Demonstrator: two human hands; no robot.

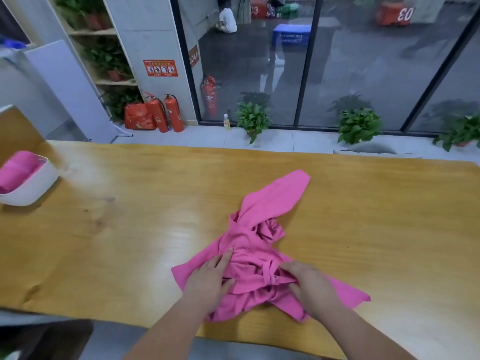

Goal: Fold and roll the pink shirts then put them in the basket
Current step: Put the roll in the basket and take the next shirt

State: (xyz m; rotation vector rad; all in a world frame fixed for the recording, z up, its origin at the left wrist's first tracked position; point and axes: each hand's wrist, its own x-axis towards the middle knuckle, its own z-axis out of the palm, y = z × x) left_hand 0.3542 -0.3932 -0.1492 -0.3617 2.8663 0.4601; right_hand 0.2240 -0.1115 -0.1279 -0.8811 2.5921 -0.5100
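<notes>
Left hand [207, 279] lay flat, fingers straight, pressing the crumpled pink shirt [249, 245] near the counter's [130, 229] front edge; right hand [309, 284] pinched a bunched fold of it. I judged the cloth light, soft and limp, likely to slide on the glossy wood; hem corners or shoulder seams looked the best holds. Far left stood the basket [33, 188], holding a rolled pink shirt [15, 170]. Beyond, fire extinguishers [168, 113] and potted plants [253, 118] lined a glass wall [363, 61].
</notes>
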